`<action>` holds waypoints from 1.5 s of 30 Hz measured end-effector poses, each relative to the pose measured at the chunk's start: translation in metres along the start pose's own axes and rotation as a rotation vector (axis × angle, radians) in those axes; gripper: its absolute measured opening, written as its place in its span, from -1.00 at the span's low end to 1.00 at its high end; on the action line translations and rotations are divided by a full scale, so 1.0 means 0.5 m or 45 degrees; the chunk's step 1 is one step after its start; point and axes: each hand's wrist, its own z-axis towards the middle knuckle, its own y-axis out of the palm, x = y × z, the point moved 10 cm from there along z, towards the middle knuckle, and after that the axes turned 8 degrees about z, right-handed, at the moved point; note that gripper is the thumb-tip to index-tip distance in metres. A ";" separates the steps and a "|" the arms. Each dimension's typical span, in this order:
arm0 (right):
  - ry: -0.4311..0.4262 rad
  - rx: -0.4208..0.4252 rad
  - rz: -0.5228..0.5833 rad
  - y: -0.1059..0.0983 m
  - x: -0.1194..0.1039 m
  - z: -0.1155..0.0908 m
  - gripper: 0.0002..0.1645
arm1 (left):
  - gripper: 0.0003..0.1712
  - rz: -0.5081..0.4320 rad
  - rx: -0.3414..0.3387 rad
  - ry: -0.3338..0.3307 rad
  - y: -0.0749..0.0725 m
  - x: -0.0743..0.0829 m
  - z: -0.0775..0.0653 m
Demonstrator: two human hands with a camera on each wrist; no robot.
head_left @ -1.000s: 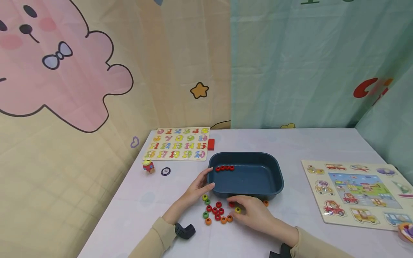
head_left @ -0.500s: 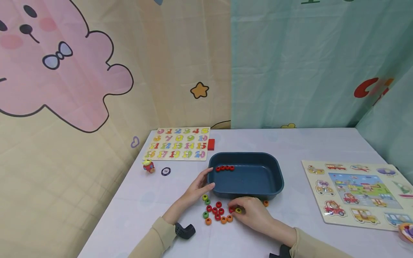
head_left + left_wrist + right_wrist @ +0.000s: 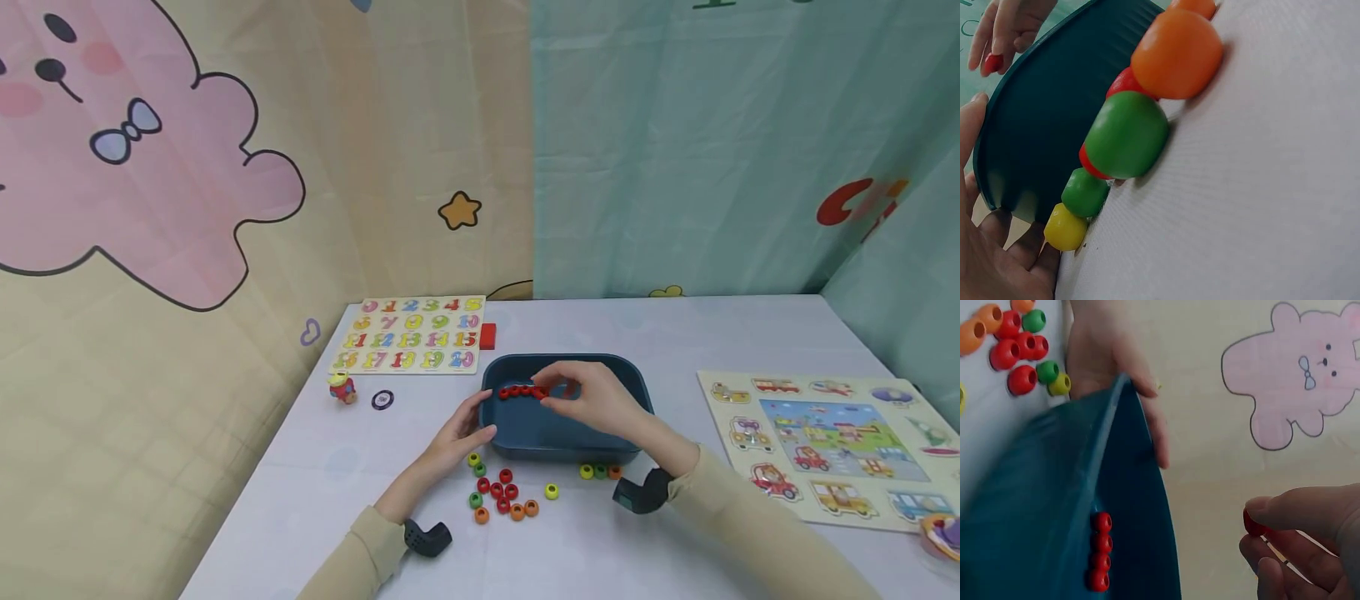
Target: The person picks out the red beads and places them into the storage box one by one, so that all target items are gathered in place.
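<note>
Over the blue tray: one right hand, thumb and finger closed in a pinch on one red bead, raised clear of the floor and apart from the row beneath; inside the tray, towards the left and back: one row of four red beads, side by side; at the tray's left end: one left hand, fingers fairly straight, thumb by the rim, touching the outer wall and holding no bead; on the white table, in front of the tray: loose beads in red, green, orange and yellow. Risks, as judged: the held bead, rounded and seemingly smooth, may slip or roll if let go too high; fingertips lowered too near the row's end may nudge the four out of line; a push from the left hand may shift the tray and set the row rolling; the same hand, just beside the nearest yellow and green beads, may scatter them; the black wrist camera may catch the orange bead near it on withdrawal, though its height is hard to judge.
</note>
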 end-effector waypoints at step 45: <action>0.255 -0.027 0.046 0.033 0.077 0.059 -0.65 | -0.34 0.016 -0.009 0.021 0.001 -0.003 0.002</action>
